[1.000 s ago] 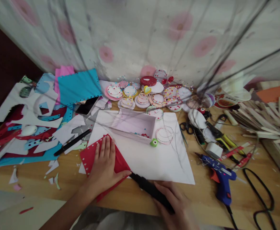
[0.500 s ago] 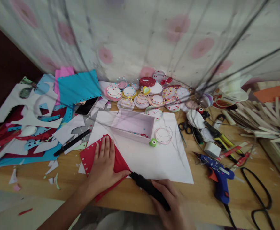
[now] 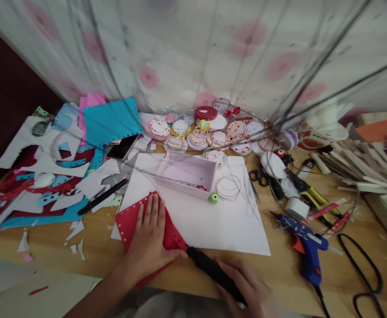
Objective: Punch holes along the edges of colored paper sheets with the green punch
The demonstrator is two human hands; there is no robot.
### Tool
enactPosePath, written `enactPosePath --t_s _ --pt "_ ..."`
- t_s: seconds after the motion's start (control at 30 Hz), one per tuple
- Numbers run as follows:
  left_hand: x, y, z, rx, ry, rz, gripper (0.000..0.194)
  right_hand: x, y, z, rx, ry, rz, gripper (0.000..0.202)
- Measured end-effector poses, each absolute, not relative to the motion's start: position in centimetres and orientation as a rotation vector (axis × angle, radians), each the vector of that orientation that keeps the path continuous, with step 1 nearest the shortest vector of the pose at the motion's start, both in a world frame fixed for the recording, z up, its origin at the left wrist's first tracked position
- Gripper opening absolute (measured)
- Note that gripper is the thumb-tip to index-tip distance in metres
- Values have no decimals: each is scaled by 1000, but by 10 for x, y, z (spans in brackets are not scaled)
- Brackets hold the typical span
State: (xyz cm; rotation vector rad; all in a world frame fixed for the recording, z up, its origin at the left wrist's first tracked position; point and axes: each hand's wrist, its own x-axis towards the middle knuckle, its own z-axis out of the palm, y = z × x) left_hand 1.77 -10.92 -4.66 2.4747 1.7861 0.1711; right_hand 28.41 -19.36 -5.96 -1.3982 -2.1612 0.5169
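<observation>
My left hand lies flat on a sheet of red paper, its fingers stretched out. Rows of small white dots or holes run along the paper's edges, and its lower part is hidden under my hand. My right hand is wrapped round a long black plier-like tool, which seems to be a hole punch. The tool's tip meets the paper's right corner, near my left thumb. Beneath part of the red paper is a large white sheet.
On the white sheet stand a pale pink box, a green eye-like ball and a wire coil. Paper scraps heap up at left, decorated discs behind. A blue glue gun, scissors and wooden sticks lie at right.
The whole scene has shifted slightly rightward in view. White dots now show on the red paper beside the tool's tip. Both hands keep nearly the same pose.
</observation>
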Motion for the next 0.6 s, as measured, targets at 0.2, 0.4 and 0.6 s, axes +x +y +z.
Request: enactPosePath --t_s 0.2,0.4,0.6 --pt "13 -94 -45 2489 1708 137 119 285 -188 -54 -1405 -2138 603 35" --pt "15 -86 -45 2497 1707 173 105 276 -179 -49 -1375 -2085 660 31" --pt "17 -87 -46 2509 1727 128 109 279 -184 -52 -1407 -2097 636 34"
